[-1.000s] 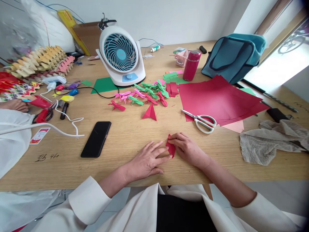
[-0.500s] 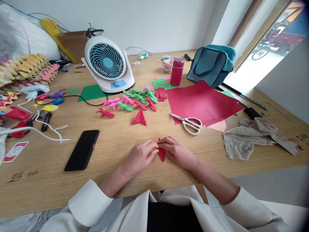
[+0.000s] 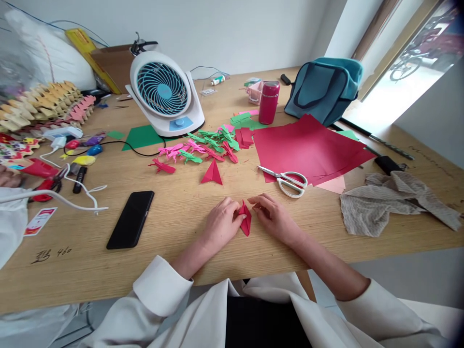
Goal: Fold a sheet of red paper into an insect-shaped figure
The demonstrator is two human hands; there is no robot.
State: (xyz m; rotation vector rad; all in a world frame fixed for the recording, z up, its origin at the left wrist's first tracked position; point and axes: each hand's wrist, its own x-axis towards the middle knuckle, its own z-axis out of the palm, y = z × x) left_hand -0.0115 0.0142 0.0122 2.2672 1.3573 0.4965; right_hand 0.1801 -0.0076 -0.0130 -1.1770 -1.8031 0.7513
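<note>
Pale brown wood forms the desk, the broadest thing here. Large red sheets lie overlapping on it toward the right, with a white fan standing at the back left and a teal bag behind the sheets. A crumpled grey cloth lies near the right end. Small folded figures in pink, green and red cluster in front of the fan. The left hand pinches the left edge of a folded red paper between thumb and fingers; the right hand, fingers loosely curled with a narrow gap to the thumb, is just beside it. A black phone lies to their left, scissors partly on the sheets. A red paper triangle sits beyond the left hand. Smallest, the folded red paper is on the desk between both hands, its points facing away from and toward the person.
</note>
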